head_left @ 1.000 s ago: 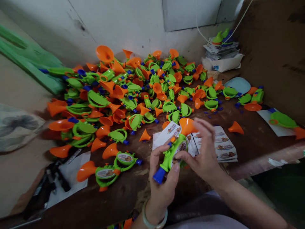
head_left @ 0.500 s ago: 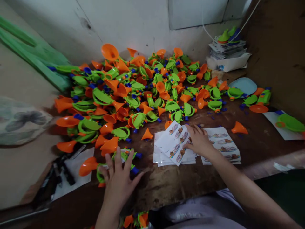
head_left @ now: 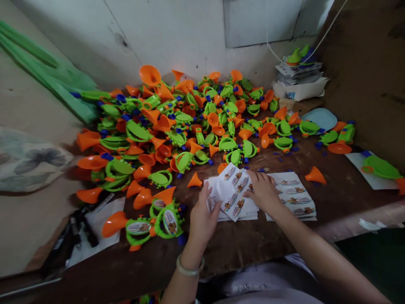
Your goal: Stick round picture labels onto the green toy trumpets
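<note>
A sheet of stickers (head_left: pixel 232 192) with bear and rainbow prints lies tilted on a pile of white sheets (head_left: pixel 245 214). My right hand (head_left: pixel 264 190) grips its right edge between thumb and fingers. At the left edge of the pile is my left hand (head_left: pixel 204 213), thumb and fingers apart, holding nothing; whether its fingertips touch the paper I cannot tell. Left of that hand, green toy horns with orange bells carry oval stickers, among them a stickered toy horn (head_left: pixel 170 221). A second stack of sticker sheets (head_left: pixel 295 196) lies beyond my right wrist.
A large heap of green, orange and blue toy horns (head_left: pixel 183 118) covers the back of the dark table (head_left: pixel 228 249). A loose orange cone (head_left: pixel 315 175) lies at right, near a light blue plate (head_left: pixel 319 119). Black pens (head_left: pixel 85 228) rest on paper at left.
My left hand has moved right, from over the stickered toy horns to the sheet pile, uncovering those horns. My right hand stays at the sticker sheet. The view has shifted slightly.
</note>
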`<control>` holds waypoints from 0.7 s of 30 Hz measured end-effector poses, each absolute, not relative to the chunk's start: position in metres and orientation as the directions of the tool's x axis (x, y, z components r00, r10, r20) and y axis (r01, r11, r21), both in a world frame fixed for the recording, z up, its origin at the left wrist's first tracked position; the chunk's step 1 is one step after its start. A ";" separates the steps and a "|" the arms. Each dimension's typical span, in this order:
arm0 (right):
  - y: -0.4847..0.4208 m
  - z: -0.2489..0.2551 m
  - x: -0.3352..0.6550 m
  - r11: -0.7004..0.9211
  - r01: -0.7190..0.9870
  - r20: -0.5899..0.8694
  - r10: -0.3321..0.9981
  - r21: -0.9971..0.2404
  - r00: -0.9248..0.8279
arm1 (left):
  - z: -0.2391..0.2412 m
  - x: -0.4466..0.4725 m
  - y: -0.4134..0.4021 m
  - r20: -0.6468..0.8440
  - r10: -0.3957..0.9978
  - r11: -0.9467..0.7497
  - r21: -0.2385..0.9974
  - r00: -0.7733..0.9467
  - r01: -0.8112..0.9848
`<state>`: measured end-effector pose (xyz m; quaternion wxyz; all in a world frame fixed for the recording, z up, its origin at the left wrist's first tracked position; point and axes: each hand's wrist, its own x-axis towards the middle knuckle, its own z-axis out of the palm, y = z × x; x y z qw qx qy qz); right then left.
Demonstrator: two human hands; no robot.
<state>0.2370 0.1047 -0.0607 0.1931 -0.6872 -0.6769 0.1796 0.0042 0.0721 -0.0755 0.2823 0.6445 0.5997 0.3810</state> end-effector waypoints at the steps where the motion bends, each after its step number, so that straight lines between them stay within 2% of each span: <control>1: 0.105 -0.062 0.240 0.000 0.834 0.040 0.999 -0.551 0.026 | -0.073 0.010 0.074 0.153 0.986 -0.108 0.880 -0.059 0.462; 3: 0.106 -0.065 0.247 0.030 0.764 0.090 0.995 -0.645 0.037 | -0.067 0.019 0.076 0.123 0.973 -0.085 0.978 -0.196 0.193; 4: 0.106 -0.065 0.250 0.049 0.721 0.114 0.993 -0.691 0.042 | -0.063 0.023 0.076 0.061 0.963 -0.056 0.998 -0.261 0.027; 6: 0.105 -0.064 0.254 0.092 0.634 0.163 0.985 -0.768 0.054 | -0.057 0.030 0.074 -0.108 0.944 0.028 0.968 -0.312 -0.250; 8: 0.102 -0.062 0.255 0.142 0.563 0.210 0.976 -0.814 0.058 | -0.050 0.036 0.070 -0.260 0.936 0.149 0.904 -0.238 -0.401; 11: 0.094 -0.055 0.251 0.212 0.515 0.275 0.960 -0.831 0.049 | -0.039 0.046 0.062 -0.425 0.902 0.334 0.801 -0.079 -0.497; 13: 0.086 -0.046 0.245 0.248 0.524 0.338 0.938 -0.815 0.082 | -0.031 0.052 0.059 -0.481 0.873 0.368 0.758 -0.081 -0.538; 15: 0.076 -0.035 0.238 0.310 0.612 0.464 0.879 -0.728 0.106 | -0.023 0.059 0.057 -0.464 0.872 0.315 0.776 -0.157 -0.546; 17: 0.065 -0.024 0.230 0.383 0.726 0.588 0.808 -0.571 0.036 | -0.018 0.065 0.055 -0.441 0.871 0.265 0.795 -0.219 -0.546; 19: 0.057 -0.016 0.222 0.438 0.778 0.625 0.777 -0.450 -0.076 | -0.015 0.069 0.051 -0.446 0.859 0.251 0.797 -0.254 -0.550; 21: 0.053 -0.013 0.216 0.469 0.762 0.610 0.782 -0.447 -0.124 | -0.016 0.071 0.046 -0.455 0.858 0.265 0.789 -0.237 -0.554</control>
